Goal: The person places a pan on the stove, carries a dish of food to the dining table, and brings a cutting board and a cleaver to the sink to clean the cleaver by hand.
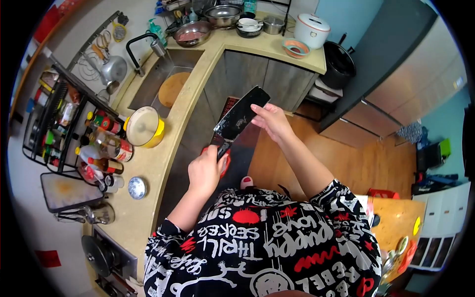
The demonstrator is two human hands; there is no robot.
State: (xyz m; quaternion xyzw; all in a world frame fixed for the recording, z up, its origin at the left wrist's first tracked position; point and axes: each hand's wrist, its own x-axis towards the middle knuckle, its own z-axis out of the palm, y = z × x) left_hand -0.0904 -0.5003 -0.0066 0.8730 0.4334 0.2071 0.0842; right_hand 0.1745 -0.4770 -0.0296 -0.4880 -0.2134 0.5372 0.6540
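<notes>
My left hand [204, 170] is closed around the dark handle of a cleaver [242, 116]. Its broad black blade slants up and to the right, with pale smears on its face. At the far end of the blade, my right hand [272, 122] has its thumb on the face and the other fingers partly hidden at the edge, pinching it. The cleaver is held in the air in front of my body, beside the counter. Something red shows just behind my left hand; I cannot make out what it is.
The counter [148, 168] curves along the left, bearing a yellow pot [144, 127], several bottles and a round tin [137, 188]. In the sink [143, 94] leans a round wooden board [174, 89]. A bowl of meat [192, 34] and a rice cooker [311, 29] stand farther back. The fridge [391, 74] is right.
</notes>
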